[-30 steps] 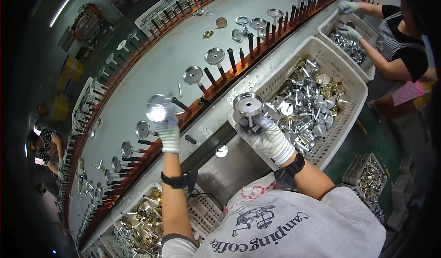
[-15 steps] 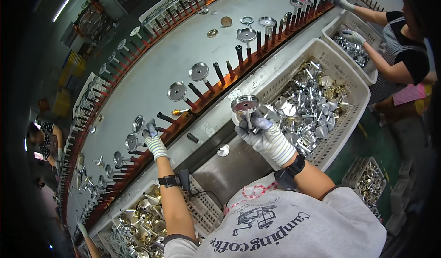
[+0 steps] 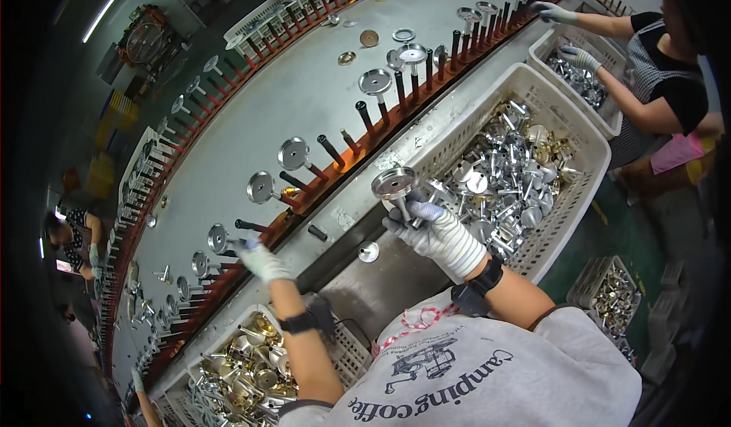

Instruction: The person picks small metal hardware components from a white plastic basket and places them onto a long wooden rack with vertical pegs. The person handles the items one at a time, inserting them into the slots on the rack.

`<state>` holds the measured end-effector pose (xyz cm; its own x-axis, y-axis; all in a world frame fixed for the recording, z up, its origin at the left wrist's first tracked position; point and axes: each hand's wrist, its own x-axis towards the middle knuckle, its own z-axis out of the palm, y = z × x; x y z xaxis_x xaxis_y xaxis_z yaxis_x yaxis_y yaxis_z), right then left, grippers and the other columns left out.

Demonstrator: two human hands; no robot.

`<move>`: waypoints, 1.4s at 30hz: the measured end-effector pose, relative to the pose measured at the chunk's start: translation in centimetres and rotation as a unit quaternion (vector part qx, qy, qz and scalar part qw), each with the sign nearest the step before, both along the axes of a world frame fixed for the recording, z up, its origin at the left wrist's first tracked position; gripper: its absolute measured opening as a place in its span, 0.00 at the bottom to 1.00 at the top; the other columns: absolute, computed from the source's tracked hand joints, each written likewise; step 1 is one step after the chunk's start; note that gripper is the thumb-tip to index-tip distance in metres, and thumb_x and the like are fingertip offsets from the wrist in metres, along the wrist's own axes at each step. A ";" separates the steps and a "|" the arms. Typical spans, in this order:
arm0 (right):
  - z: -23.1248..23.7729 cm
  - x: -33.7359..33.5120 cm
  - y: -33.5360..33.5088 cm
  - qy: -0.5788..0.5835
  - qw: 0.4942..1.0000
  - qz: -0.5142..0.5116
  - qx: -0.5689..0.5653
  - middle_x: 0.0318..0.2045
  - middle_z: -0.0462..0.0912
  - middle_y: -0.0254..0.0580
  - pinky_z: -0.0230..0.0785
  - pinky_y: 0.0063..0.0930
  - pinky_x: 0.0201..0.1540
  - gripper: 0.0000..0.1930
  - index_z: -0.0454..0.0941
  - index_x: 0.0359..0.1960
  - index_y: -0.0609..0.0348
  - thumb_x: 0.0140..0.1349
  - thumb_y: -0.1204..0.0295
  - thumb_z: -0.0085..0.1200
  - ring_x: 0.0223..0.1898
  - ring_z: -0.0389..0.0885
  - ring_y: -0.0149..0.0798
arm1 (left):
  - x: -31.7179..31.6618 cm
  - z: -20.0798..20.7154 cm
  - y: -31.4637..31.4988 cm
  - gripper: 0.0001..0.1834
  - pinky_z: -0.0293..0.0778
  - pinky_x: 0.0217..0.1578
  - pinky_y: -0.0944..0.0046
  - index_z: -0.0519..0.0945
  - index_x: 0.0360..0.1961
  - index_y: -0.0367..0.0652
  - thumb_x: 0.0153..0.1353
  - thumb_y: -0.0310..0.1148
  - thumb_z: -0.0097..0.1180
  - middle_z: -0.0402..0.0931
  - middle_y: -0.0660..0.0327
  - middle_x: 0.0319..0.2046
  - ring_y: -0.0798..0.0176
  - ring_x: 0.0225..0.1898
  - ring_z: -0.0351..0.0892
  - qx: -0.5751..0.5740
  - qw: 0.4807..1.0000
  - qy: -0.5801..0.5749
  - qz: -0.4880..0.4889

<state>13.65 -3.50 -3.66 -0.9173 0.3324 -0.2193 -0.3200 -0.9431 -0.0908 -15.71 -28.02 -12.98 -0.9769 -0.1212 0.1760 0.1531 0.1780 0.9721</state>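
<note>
My right hand [image 3: 442,237], in a striped work glove, is closed round the stem of a silver metal part with a round dished head [image 3: 394,183], held upright over the trough beside the line. Another flanged metal part [image 3: 437,192] shows just behind its fingers; I cannot tell whether it is held too. My left hand [image 3: 263,259], gloved as well, is smeared by motion beside the row of dark pegs. Close to its fingertips is a dish-headed part [image 3: 218,238] on a peg. Whether those fingers grip anything is not visible.
A white basket [image 3: 595,170] of loose metal parts stands to the right, a second basket [image 3: 199,366] at lower left. Pegs [image 3: 330,151] line the curved table [image 3: 251,134]. A loose part [image 3: 368,252] lies in the trough [image 3: 354,282]. A co-worker [image 3: 647,84] works at upper right.
The pegs and their parts have shifted down and left along the table edge. My left hand has drawn back slightly toward me. My right hand, still holding its part, has moved a little left.
</note>
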 end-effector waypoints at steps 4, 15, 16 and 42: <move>-0.3 0.2 -0.5 -0.035 0.994 0.023 0.101 0.39 0.81 0.41 0.72 0.38 0.52 0.13 0.75 0.44 0.58 0.56 0.79 0.57 0.42 0.81 0.39 | 15.1 8.8 10.0 0.25 0.66 0.51 0.64 0.68 0.57 0.38 0.61 0.37 0.55 0.72 0.57 0.50 0.62 0.49 0.70 -0.077 0.888 0.007 -0.453; -1.0 0.1 -0.5 -0.125 0.923 -0.038 0.362 0.39 0.79 0.40 0.73 0.27 0.46 0.26 0.75 0.46 0.64 0.62 0.50 0.52 0.41 0.79 0.32 | 4.2 5.4 14.8 0.13 0.77 0.36 0.59 0.76 0.42 0.41 0.56 0.23 0.47 0.81 0.57 0.36 0.57 0.37 0.81 -0.681 0.661 0.261 -0.174; -1.0 0.1 -0.4 -0.112 0.929 -0.022 0.351 0.39 0.79 0.41 0.73 0.28 0.46 0.29 0.75 0.46 0.65 0.63 0.47 0.48 0.41 0.79 0.33 | 2.5 5.5 15.3 0.08 0.76 0.36 0.59 0.80 0.32 0.40 0.57 0.26 0.47 0.81 0.53 0.30 0.55 0.35 0.81 -0.713 0.655 0.184 -0.169; -5.8 -19.3 18.1 -0.390 0.410 0.023 0.824 0.43 0.79 0.58 0.68 0.43 0.49 0.21 0.75 0.48 0.59 0.60 0.56 0.50 0.47 0.76 0.58 | 14.3 -2.6 7.7 0.24 0.67 0.54 0.55 0.71 0.53 0.41 0.54 0.32 0.58 0.65 0.49 0.53 0.50 0.53 0.69 -0.204 0.946 0.055 -0.244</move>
